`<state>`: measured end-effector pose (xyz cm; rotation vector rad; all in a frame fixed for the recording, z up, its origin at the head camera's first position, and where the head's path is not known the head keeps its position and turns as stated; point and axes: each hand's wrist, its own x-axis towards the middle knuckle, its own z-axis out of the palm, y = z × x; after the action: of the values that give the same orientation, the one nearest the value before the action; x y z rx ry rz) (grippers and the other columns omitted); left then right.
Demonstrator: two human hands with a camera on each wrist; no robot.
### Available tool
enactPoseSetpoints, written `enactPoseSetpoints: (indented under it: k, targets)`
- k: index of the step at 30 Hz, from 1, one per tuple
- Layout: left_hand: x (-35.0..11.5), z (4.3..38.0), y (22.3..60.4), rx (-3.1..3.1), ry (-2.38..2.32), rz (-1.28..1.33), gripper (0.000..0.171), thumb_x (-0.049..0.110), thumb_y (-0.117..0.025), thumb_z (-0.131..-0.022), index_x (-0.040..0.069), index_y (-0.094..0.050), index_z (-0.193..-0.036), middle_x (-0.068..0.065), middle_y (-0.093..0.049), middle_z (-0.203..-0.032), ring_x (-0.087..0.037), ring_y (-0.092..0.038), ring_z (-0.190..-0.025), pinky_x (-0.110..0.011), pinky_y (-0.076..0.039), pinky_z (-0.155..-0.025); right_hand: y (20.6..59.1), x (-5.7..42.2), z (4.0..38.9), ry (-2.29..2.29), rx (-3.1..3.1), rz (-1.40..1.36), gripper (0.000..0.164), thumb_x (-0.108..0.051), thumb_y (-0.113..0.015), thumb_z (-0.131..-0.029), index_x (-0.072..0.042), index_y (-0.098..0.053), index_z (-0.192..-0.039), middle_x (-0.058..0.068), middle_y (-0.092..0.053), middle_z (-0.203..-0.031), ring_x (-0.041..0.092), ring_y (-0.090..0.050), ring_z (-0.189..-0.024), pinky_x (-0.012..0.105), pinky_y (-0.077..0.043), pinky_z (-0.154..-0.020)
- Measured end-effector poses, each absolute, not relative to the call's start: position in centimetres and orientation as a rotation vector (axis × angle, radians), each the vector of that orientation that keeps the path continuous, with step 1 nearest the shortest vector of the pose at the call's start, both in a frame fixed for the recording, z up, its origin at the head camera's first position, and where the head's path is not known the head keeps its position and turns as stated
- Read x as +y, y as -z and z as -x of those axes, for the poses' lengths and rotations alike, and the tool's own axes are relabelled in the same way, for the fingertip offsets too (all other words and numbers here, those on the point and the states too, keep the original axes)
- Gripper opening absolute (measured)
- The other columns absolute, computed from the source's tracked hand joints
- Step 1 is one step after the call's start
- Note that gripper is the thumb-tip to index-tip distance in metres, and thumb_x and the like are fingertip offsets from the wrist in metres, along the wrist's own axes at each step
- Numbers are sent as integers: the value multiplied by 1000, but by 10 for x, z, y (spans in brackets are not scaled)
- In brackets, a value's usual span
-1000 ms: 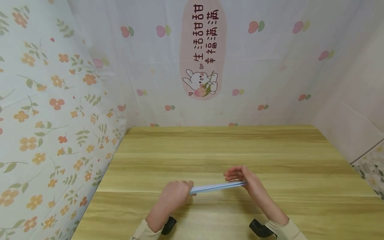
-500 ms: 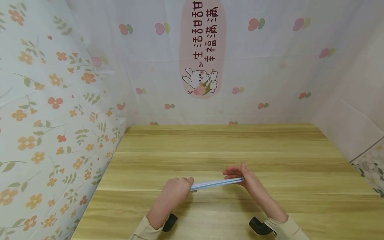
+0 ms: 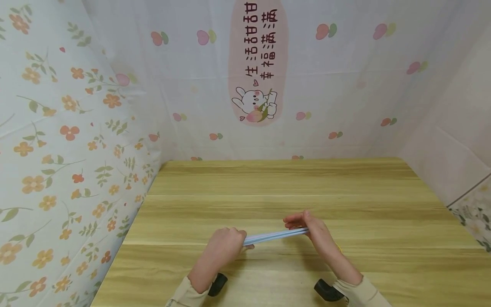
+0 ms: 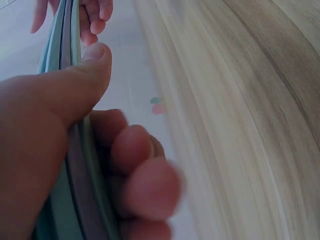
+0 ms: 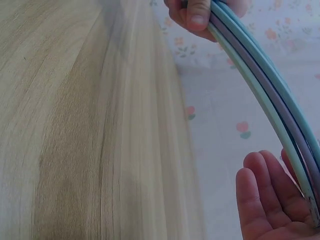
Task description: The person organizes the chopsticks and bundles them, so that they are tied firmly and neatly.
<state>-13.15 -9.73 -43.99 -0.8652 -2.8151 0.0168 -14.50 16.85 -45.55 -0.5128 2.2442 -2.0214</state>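
Observation:
A slim bundle of several pastel layers, pale green, blue and purple, spans the space between both hands above the table. It shows edge-on in the head view and as long, gently curved bands in the right wrist view. My left hand grips its left end, thumb on one side and fingers curled on the other. At the other end, my right hand has its fingers fairly straight, with the bundle's end resting against the palm. Where the left palm covers it, the bundle is hidden.
The wooden table runs back to a patterned cloth hanging behind it. A floral cloth hangs along the left. Black wrist mounts sit below the wrists. A bit of yellow shows beside the right wrist.
Both hands and the bundle rise slightly in the head view early on. The right hand has since shifted a little to the left; the left hand keeps its grip.

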Motion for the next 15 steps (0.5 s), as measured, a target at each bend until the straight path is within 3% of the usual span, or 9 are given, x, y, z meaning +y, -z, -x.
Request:
enactPoseSetpoints:
  k: [6, 13, 15]
  targets:
    - [-100, 130, 440, -2847, 6, 868, 42, 51, -66, -82, 14, -53, -66, 5, -46, -52, -6, -39, -42, -24, -34, -38, 458, 166, 145, 2015, 2264, 553, 60, -28, -16, -107, 9, -62, -110, -2, -70, -103, 18, -67, -95, 24, -51, -84]
    - [-104, 131, 439, -2856, 50, 883, 37, 43, -68, -85, 14, -52, -68, 4, -46, -54, -7, -40, -43, -25, -32, -39, 459, 164, 144, 2028, 2241, 565, 60, -28, -16, -107, 11, -61, -109, 28, -64, -110, 20, -68, -96, 24, -51, -85]
    - [-105, 131, 438, -2872, 85, 909, 32, 35, -69, -86, 13, -51, -70, 4, -46, -55, -7, -39, -44, -25, -32, -39, 458, 164, 143, 2022, 2249, 556, 60, -28, -16, -107, 10, -62, -109, 24, -65, -109, 20, -68, -96, 24, -51, -84]
